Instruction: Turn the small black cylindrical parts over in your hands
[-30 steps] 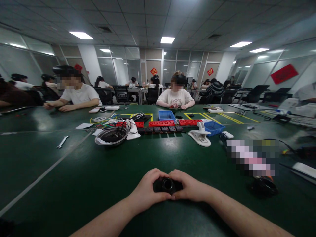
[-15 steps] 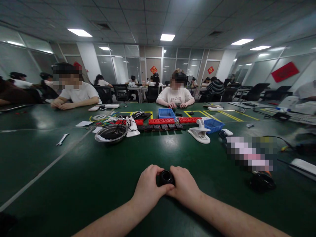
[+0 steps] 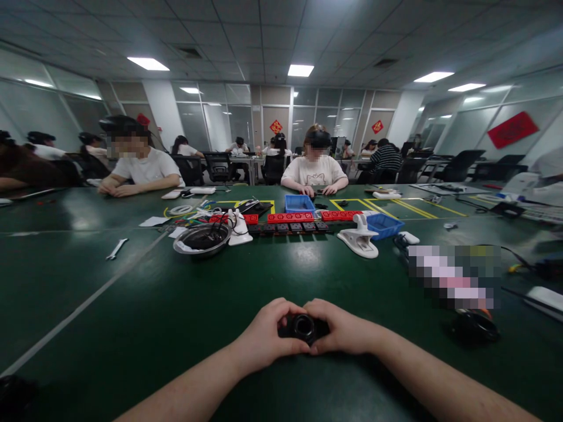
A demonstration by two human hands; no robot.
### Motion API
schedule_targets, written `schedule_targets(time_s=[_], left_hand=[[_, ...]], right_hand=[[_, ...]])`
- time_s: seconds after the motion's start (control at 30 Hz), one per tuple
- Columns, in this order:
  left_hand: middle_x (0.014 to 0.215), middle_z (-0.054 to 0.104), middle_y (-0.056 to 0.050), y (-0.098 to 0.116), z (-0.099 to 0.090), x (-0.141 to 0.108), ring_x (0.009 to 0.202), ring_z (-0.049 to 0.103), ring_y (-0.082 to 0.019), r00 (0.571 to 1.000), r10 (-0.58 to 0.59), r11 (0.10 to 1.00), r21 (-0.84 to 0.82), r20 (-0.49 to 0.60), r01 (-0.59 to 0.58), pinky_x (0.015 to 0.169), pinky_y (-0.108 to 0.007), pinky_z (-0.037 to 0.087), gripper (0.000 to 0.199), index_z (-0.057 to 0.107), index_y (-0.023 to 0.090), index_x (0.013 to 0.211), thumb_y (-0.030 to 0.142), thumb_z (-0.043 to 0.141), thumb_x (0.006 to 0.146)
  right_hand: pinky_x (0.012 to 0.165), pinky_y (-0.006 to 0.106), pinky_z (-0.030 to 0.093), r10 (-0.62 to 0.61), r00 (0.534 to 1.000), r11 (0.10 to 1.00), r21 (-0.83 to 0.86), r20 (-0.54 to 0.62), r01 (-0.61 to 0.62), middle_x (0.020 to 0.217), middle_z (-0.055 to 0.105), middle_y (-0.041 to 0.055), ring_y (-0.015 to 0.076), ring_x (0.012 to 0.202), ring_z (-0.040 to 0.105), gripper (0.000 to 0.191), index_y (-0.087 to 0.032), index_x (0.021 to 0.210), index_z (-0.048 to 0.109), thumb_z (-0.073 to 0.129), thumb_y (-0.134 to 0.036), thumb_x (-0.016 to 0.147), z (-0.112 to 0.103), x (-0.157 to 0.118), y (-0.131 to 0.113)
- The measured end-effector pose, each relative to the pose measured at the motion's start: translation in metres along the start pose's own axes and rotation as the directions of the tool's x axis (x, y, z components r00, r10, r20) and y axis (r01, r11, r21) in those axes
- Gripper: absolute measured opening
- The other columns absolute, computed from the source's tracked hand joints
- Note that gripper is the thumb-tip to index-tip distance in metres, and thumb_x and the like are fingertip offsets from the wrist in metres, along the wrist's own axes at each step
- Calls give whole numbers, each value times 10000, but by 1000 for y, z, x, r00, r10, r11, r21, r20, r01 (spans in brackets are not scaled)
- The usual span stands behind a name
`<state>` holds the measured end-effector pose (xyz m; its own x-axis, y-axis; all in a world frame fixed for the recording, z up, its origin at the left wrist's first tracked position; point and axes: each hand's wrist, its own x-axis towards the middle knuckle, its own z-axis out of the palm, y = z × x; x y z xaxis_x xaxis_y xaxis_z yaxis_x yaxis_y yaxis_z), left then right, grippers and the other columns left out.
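Observation:
Near the table's front edge, my left hand (image 3: pixel 269 332) and my right hand (image 3: pixel 349 329) hold a black round part (image 3: pixel 303 328) with a hollow ring-shaped opening facing up. Its exact kind does not show. My left fingers and thumb curl around its left side, and my right fingers and thumb close on the other side. Both thumbs meet at its near edge, while the fingertips come together beyond it. The fingers and palms cover its sides, and its underside is hidden.
Beyond my hands stand a metal bowl (image 3: pixel 204 254) of black cables, red socket strips (image 3: pixel 290 217), a white clamp stand (image 3: pixel 359 239) and blue bins (image 3: pixel 299 203). A wrench (image 3: pixel 116 249) lies left; a black round piece (image 3: pixel 477 326) lies right. Co-workers sit across the table.
The black part and both hands have shifted slightly right and nearer to me. My right hand has opened outward, its thumb now at the part's near edge.

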<state>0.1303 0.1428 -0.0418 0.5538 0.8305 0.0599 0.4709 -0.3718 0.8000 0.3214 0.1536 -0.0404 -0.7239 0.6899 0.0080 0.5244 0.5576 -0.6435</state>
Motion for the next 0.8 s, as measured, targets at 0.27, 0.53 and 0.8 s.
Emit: schedule_targets(time_s=[0.27, 0.53, 0.8], left_hand=[[794, 458, 18, -2, 2, -1, 685, 434, -128, 1000, -1, 1000, -4, -12, 1, 584, -206, 343, 381, 565, 216, 910, 333, 681, 567], [796, 477, 11, 0, 10, -1, 689, 445, -141, 995, -60, 998, -10, -84, 59, 586, -221, 357, 418, 560, 195, 853, 371, 712, 506], [802, 489, 1, 2, 19, -4, 728, 456, -166, 951, -81, 991, 73, -297, 108, 630, -261, 360, 325, 543, 188, 832, 301, 679, 560]], right_hand=[[753, 258, 350, -79, 995, 992, 100, 63, 72, 896, 530, 3, 150, 838, 472, 375, -192, 1009, 554, 638, -245, 647, -7, 1, -4], [606, 219, 347, 128, 989, 992, 20, -67, -127, 754, 508, -19, 137, 714, 466, 368, -161, 790, 564, 723, -326, 502, 6, 1, 3], [570, 255, 300, 236, 903, 876, -324, -359, -357, 693, 505, 14, 153, 648, 443, 341, -159, 696, 489, 625, -448, 575, 32, 5, -9]])
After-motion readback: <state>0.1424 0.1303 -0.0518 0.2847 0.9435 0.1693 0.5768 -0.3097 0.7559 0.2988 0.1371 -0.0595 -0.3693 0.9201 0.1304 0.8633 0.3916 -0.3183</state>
